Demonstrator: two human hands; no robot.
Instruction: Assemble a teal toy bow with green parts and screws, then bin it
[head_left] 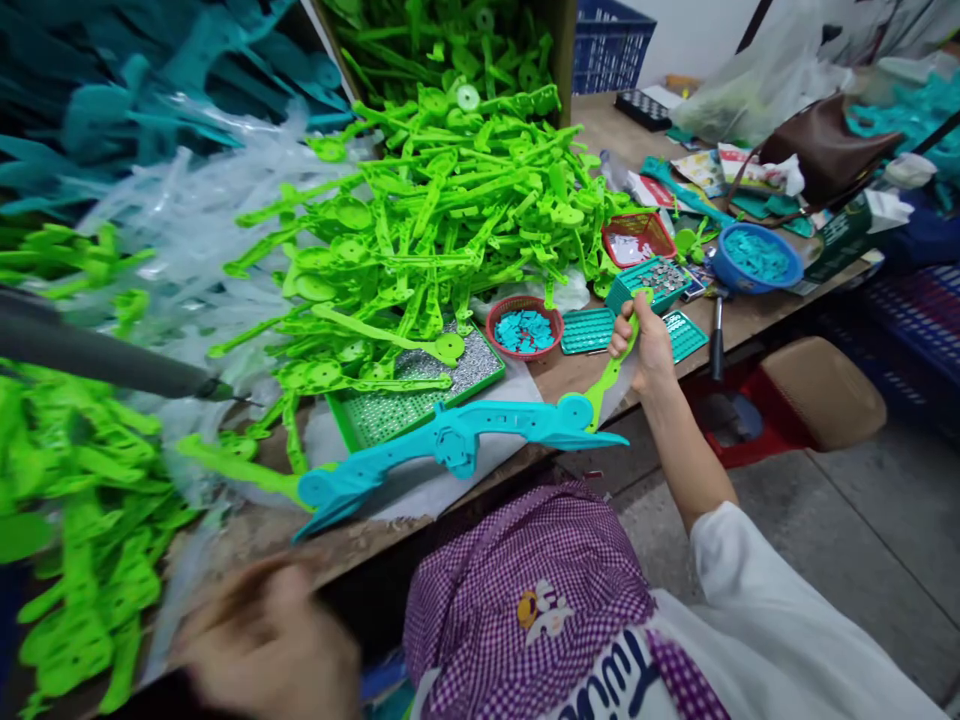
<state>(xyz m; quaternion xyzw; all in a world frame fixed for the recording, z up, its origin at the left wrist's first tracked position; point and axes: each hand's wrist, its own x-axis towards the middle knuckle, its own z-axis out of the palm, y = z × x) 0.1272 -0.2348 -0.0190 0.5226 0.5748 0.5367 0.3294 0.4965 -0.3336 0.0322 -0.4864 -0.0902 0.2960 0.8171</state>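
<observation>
A long blue plastic part [457,435] lies across the front of the table, with a green arm joined at each end. The right green arm [606,385] rises into my right hand [643,345], whose fingers are wrapped round its upper end. The left green arm [240,472] points out to the left over the table. My left hand [270,635] is low at the left, near the table's front edge and away from the blue part. Motion smears its fingers, so what it holds, if anything, cannot be made out.
A large heap of green parts [450,220] covers the table's middle. Behind the blue part is a green tray [390,410] of small metal pieces. Red baskets [559,325], a blue bowl [724,270] and a hammer [718,345] are at the right. A dark rod [97,340] juts in from the left.
</observation>
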